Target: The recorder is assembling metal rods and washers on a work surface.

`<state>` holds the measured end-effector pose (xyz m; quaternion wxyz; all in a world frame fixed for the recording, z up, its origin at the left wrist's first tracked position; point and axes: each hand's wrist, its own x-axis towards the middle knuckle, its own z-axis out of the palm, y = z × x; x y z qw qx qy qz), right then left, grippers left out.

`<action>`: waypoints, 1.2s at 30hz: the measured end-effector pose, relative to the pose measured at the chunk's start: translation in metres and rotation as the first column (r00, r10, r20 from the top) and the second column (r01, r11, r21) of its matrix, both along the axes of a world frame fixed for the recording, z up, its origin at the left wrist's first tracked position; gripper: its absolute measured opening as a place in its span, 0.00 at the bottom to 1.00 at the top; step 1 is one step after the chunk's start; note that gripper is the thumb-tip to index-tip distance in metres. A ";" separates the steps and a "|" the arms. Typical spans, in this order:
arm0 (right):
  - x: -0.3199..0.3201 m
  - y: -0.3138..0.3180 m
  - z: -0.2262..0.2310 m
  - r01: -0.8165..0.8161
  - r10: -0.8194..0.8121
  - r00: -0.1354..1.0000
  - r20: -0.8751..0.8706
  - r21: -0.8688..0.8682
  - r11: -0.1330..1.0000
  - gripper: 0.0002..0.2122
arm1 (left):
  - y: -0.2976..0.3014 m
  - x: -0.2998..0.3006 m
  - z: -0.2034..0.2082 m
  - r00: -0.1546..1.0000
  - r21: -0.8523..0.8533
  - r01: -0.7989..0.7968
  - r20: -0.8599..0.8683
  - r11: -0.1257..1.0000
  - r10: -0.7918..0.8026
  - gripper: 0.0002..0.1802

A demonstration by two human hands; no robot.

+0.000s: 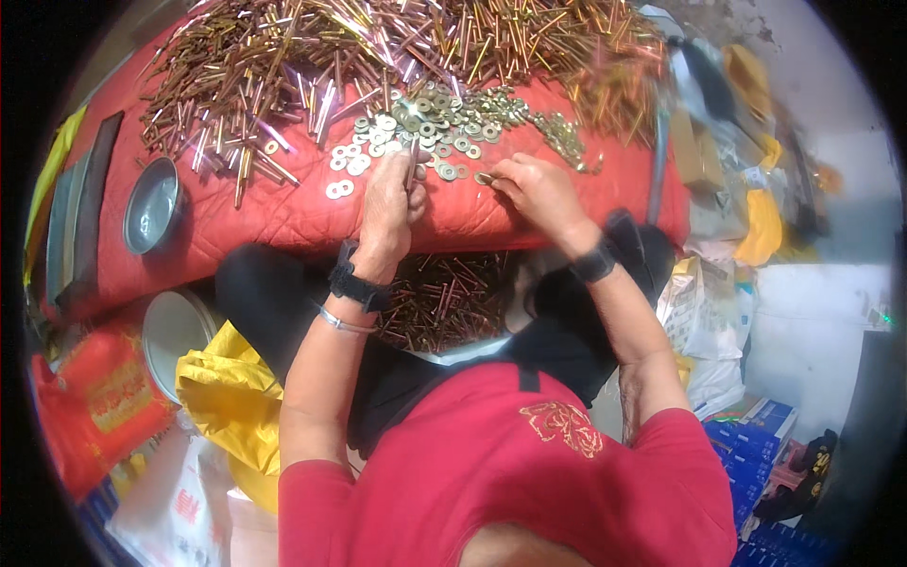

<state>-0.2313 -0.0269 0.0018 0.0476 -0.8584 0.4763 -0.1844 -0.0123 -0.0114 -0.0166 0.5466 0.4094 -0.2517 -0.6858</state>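
Note:
My left hand [390,203] rests on the near edge of a red quilted cloth [274,213] and pinches a thin metal pin [413,163] upright. My right hand [539,189] lies close beside it, fingertips closed on a small flat washer [484,178]. Just beyond both hands lies a spread of several silvery and brass washers [430,123]. Behind them a large heap of long brass-coloured pins [378,47] covers the far part of the cloth. Below my wrists, a container in my lap holds more pins [444,298].
A small metal bowl [151,203] sits on the cloth at the left. A round white lid [175,345], a yellow plastic bag [231,397] and a red bag [94,402] lie lower left. Sacks and yellow bags [761,227] crowd the right, with blue boxes [756,435] lower right.

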 end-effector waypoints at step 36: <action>0.029 0.022 0.027 -0.087 -0.083 0.876 0.476 0.324 0.942 0.11 | -0.008 0.002 -0.021 0.930 -0.018 -0.127 -0.349 0.992 0.112 0.09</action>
